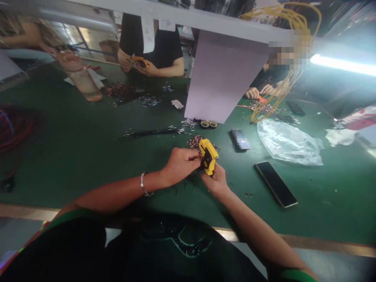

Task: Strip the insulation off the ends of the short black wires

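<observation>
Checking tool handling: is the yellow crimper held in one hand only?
No, the yellow crimper sits between the left hand and right hand, both touching it.

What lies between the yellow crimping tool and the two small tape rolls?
In the head view, a heap of metal wire terminals lies there, against the yellow crimping tool, short of the two small tape rolls.

phone (276,184) lies right of crimper (208,156)

Long green-topped workbench (70,156), wooden edge (26,211); white overhead beam (188,19), pale hanging panel (223,74), bright fluorescent tube (342,64).
</observation>
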Action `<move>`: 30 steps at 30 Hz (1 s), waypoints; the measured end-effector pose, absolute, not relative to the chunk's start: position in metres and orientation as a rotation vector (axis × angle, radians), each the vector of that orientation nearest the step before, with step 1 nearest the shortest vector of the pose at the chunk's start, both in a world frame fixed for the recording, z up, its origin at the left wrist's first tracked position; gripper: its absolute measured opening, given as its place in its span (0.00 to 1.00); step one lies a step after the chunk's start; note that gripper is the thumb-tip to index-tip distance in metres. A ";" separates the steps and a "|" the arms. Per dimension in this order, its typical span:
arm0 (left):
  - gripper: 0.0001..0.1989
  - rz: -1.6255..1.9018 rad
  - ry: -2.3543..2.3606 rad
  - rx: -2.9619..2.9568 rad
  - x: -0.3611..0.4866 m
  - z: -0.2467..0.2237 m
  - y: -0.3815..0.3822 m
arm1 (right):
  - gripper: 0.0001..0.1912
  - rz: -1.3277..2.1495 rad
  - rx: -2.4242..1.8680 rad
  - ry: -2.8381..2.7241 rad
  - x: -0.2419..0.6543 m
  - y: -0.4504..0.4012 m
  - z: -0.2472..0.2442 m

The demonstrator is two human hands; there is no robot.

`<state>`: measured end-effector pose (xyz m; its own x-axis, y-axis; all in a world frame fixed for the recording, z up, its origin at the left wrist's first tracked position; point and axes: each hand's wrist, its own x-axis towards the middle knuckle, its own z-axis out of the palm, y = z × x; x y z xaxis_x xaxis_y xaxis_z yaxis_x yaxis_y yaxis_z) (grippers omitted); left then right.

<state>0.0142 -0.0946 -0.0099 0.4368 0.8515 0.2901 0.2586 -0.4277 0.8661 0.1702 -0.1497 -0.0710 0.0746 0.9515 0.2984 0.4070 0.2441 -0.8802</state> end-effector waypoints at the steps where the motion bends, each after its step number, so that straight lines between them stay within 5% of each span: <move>1: 0.12 0.965 0.914 1.901 0.013 -0.010 -0.094 | 0.10 0.617 -1.345 -1.547 0.170 -0.149 -0.073; 9: 0.09 0.842 0.849 1.786 0.006 -0.006 -0.089 | 0.30 -0.046 -1.281 -1.767 0.169 -0.149 -0.076; 30: 0.05 0.772 0.895 1.740 0.008 -0.005 -0.091 | 0.18 -0.050 -1.422 -1.745 0.168 -0.149 -0.079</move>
